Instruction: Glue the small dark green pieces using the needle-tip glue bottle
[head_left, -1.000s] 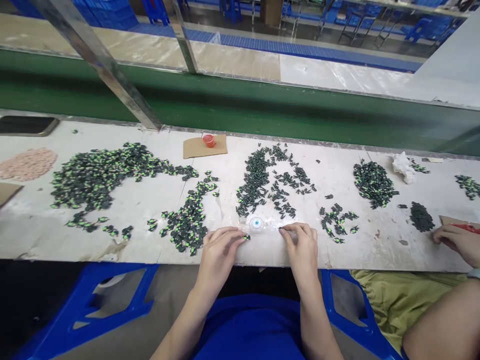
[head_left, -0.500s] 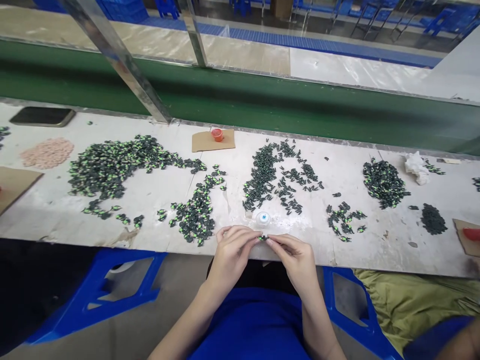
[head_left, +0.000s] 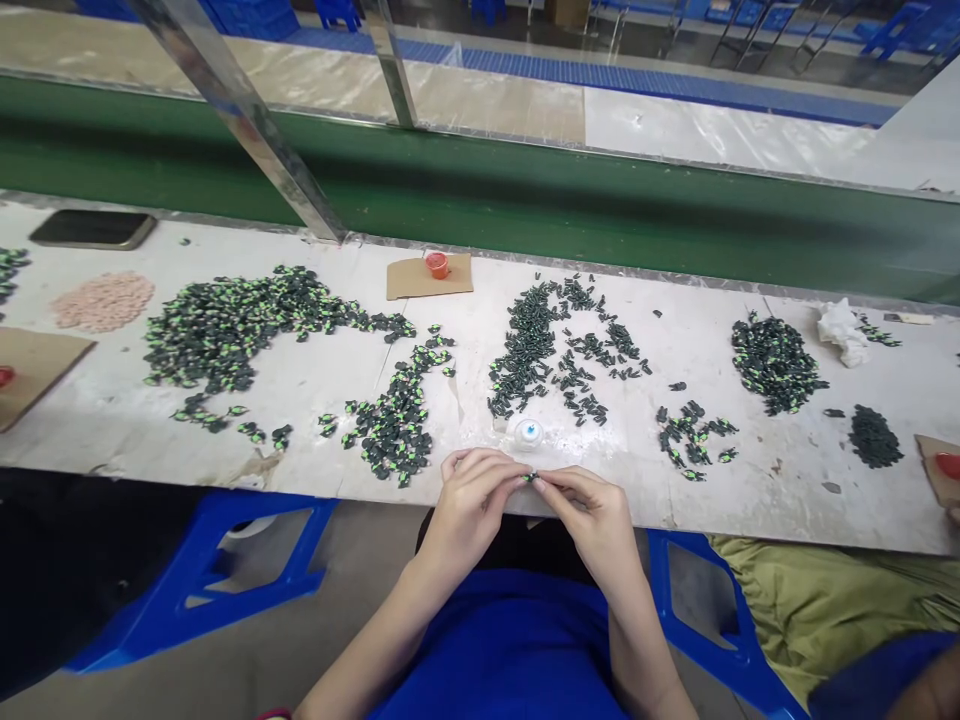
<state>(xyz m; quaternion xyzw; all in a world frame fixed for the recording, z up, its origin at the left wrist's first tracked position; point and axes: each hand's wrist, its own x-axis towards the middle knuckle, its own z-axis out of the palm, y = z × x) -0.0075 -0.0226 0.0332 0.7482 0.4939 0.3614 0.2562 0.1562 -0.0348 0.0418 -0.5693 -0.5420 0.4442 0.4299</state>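
Between my fingertips, at the table's front edge, is a small dark green and bright green plastic piece (head_left: 530, 477). My left hand (head_left: 480, 490) pinches it from the left, and my right hand (head_left: 585, 500) pinches it from the right; the fingers cover much of it. Just beyond them stands a small round white dish (head_left: 529, 433) with a blue spot in the middle. A spread of small dark green parts (head_left: 532, 340) lies behind the dish. To the left is a pile of dark and bright green pieces (head_left: 394, 430).
Further left lie a bigger green pile (head_left: 225, 330), pinkish parts (head_left: 105, 301) and a phone (head_left: 94, 229). A red cup (head_left: 437, 265) stands on cardboard (head_left: 397, 282). On the right are more piles (head_left: 776, 365) and crumpled tissue (head_left: 841, 328). A metal post (head_left: 247, 120) rises at the back.
Both hands keep their pinch on the small green piece, with the fingertips slightly closer together around it. The whole view has shifted a little.
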